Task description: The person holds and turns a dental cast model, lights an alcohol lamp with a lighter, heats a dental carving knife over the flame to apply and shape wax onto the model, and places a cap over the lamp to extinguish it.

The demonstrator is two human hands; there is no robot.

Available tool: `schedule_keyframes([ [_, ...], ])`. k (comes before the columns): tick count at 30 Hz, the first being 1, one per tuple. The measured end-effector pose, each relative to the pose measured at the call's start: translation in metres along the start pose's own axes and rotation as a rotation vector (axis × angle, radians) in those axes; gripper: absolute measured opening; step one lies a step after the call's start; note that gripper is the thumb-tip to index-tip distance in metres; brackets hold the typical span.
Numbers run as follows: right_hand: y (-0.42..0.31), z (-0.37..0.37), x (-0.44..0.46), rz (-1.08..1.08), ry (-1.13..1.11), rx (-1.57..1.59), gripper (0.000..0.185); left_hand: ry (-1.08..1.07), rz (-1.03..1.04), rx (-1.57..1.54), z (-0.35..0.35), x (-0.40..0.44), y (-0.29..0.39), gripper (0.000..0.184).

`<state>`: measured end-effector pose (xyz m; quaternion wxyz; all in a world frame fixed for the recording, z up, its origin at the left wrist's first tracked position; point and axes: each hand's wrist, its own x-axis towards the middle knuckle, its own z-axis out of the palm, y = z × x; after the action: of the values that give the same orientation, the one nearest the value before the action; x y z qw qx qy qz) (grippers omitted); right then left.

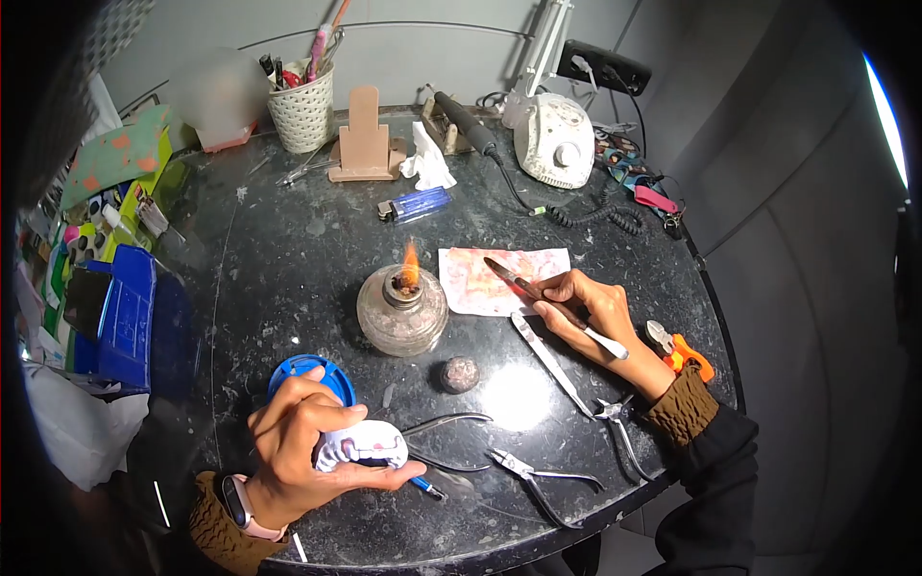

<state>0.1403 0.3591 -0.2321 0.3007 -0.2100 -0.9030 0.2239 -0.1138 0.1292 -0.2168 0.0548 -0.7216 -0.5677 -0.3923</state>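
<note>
Nearest the camera, over the table's near edge left of its middle, the left hand has thumb and fingers part-open around a white dental model, likely light, stiff and brittle at its rim, best gripped by its outer sides. The right hand, fingers pinched closed, holds a slim spatula, probably light and rigid, best taken by its handle, away from the blade. The glossy, speckled dark table curves before a grey wall.
</note>
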Motion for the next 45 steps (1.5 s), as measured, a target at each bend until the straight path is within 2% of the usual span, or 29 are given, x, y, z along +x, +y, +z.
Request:
schedule_keyframes([
  [4,0.003,-0.001,-0.002,0.041,-0.015,0.008,0.021,-0.014,-0.019,0.011,0.0,-0.002,0.001,0.077],
  [8,0.004,0.002,-0.001,-0.036,0.007,0.009,0.02,-0.014,-0.021,0.01,0.0,-0.002,0.0,0.078],
  [11,0.007,0.001,0.0,0.005,-0.018,0.053,0.019,-0.01,-0.016,0.016,0.0,-0.002,0.0,0.078],
  [14,0.01,-0.005,0.0,0.138,-0.096,0.114,0.019,0.0,-0.017,0.012,0.0,-0.002,-0.001,0.078],
  [18,0.006,0.0,0.002,0.219,-0.025,0.473,0.019,0.01,-0.009,0.017,0.001,-0.001,0.0,0.077],
  [23,0.015,-0.001,0.001,0.304,0.015,0.644,0.018,0.019,0.011,0.018,0.0,0.001,0.002,0.074],
  [34,0.004,-0.006,0.003,0.299,-0.083,0.489,0.02,0.009,0.018,0.013,0.0,0.002,0.002,0.075],
  [37,0.004,-0.006,0.004,0.368,-0.06,0.67,0.019,0.002,0.015,0.013,0.0,0.001,0.002,0.075],
  [45,0.013,-0.005,0.003,0.349,-0.077,0.686,0.018,0.001,0.013,0.008,0.001,0.001,0.0,0.075],
])
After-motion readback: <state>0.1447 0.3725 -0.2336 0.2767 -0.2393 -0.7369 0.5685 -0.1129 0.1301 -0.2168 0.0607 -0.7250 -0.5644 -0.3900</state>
